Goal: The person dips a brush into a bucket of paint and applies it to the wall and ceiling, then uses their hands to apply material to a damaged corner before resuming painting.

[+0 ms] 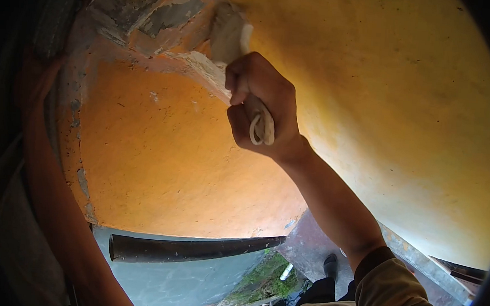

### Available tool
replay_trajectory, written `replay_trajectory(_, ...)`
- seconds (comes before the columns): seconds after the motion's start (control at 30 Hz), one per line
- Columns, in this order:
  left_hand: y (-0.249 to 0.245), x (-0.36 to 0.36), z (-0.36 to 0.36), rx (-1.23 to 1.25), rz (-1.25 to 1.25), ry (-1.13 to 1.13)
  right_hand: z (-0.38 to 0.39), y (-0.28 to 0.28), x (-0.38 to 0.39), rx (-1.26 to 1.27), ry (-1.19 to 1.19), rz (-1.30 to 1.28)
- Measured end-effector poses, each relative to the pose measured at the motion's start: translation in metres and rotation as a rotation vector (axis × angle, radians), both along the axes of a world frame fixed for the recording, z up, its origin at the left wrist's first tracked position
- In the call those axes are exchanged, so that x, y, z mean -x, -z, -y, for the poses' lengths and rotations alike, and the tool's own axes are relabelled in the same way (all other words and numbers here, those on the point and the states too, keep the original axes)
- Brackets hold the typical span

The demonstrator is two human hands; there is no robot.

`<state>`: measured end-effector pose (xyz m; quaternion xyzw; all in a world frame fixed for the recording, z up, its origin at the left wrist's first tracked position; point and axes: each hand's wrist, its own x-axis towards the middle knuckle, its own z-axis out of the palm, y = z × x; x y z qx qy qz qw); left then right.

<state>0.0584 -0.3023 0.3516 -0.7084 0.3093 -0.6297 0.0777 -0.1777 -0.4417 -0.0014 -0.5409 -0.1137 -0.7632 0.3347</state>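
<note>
My right hand (pixel 263 100) is wrapped in a fist round the handle of a pale brush (pixel 230 38), raised in front of the wall. The handle's end, with a hole in it, sticks out below my fist. The brush's broad head is blurred and lies over the peeling patch (pixel 172 14) of the orange wall (pixel 160 141), by the corner. At the left, my left arm reaches up and my left hand (pixel 37 81) rests at the dark edge beside the wall. Shade hides its fingers.
A yellow wall (pixel 407 107) rises on the right. Under the orange wall runs a dark pipe (pixel 192 250) above a grey-blue surface (pixel 179 282). Far below are mossy ground (pixel 265 276) and a foot in a dark shoe (pixel 331 266) on a ledge (pixel 312 243).
</note>
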Motion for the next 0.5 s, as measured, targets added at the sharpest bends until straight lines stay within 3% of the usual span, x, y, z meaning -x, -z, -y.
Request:
replay_trajectory(0.2, 0.000, -0.004, 0.000, 0.005, 0.001, 0.075, -0.032, -0.001, -0.003, 0.091, -0.210, -0.060)
replay_trajectory(0.33, -0.007, -0.013, 0.000, 0.005, 0.013, 0.027, -0.012, 0.006, -0.001, 0.068, 0.088, 0.011)
replay_trajectory(0.4, -0.007, -0.015, -0.001, -0.006, 0.032, 0.048, 0.013, 0.001, -0.001, 0.123, 0.185, -0.203)
replay_trajectory(0.5, -0.012, -0.021, 0.001, -0.002, -0.003, -0.011, 0.003, -0.006, 0.000, 0.200, 0.111, -0.296)
